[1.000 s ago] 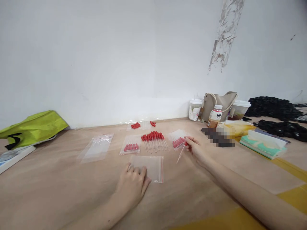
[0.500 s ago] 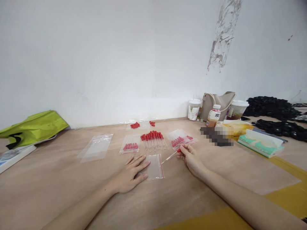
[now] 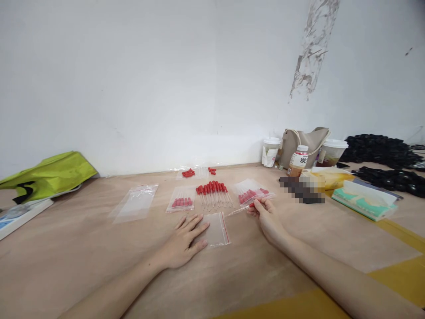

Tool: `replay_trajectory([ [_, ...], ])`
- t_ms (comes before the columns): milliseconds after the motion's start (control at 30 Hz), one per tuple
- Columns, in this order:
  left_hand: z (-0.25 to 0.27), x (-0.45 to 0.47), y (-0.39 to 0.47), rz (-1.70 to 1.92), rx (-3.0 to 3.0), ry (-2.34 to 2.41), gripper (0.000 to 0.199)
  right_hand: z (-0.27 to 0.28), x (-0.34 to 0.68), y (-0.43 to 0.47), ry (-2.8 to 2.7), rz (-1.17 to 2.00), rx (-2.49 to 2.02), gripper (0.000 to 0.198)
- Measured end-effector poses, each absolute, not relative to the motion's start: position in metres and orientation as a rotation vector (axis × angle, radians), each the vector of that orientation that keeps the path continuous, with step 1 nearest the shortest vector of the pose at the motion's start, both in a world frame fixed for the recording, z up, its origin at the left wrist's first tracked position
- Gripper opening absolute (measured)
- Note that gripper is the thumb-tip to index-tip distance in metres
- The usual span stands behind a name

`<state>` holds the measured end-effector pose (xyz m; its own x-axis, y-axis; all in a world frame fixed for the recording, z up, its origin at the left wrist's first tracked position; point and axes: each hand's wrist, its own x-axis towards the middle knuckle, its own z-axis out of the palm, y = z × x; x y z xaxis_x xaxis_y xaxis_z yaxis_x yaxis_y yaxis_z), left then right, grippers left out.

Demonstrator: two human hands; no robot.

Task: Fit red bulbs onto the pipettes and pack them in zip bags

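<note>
My left hand (image 3: 190, 243) lies flat with fingers spread, pressing on the left side of a clear zip bag (image 3: 216, 229) with a red seal line at its right end. In my right hand (image 3: 264, 215) a glass dropper (image 3: 241, 210) with a red rubber bulb is pinched by the bulb, its thin tip pointing left, just right of the bag's mouth. Behind the bag lies a fanned row of red-bulbed droppers (image 3: 212, 188). A zip bag of droppers (image 3: 181, 201) sits left of that row, and another filled bag (image 3: 249, 191) sits right of it, close to my right hand.
Flat zip bags (image 3: 136, 201) lie at the left. Loose red bulbs (image 3: 188, 173) rest near the wall. On the right are a drink bottle (image 3: 298, 160), lidded cups, a grey bag (image 3: 288, 144) and a tissue pack (image 3: 363, 199). A yellow-green bag (image 3: 56, 175) sits far left.
My right hand has tipped the dropper flatter and drawn its tip slightly away from the bag's mouth. My left hand stays on the bag. The whole view has shifted slightly.
</note>
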<state>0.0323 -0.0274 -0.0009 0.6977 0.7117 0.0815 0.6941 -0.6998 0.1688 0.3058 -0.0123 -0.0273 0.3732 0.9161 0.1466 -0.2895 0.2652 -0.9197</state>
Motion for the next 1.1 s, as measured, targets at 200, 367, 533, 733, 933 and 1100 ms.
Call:
replay_trajectory([
  [200, 0.0, 0.033, -0.028, 0.206, 2.781, 1.158, 0.049, -0.027, 0.308, -0.012, -0.775, 0.983, -0.952, 0.03],
  [367, 0.0, 0.035, -0.028, 0.206, 2.779, 1.152, 0.051, -0.028, 0.301, -0.015, -0.774, 1.07, -0.947, 0.028],
  [533, -0.001, 0.038, -0.028, 0.3, 2.757, 1.146, 0.059, -0.024, 0.294, -0.023, -0.836, 1.283, -0.934, 0.027],
  [733, -0.003, 0.039, -0.027, 0.293, 2.787, 1.119, 0.057, -0.021, 0.294, -0.032, -1.312, 1.356, -1.003, 0.024],
  [933, 0.001, 0.04, -0.029, 0.24, 2.758, 1.124, 0.054, -0.014, 0.293, -0.021, -1.589, 1.292, -0.844, 0.019],
  [1100, 0.001, 0.04, -0.03, 0.254, 2.745, 1.105, 0.054, -0.006, 0.28, -0.018, -1.652, 1.501, -0.694, 0.024],
])
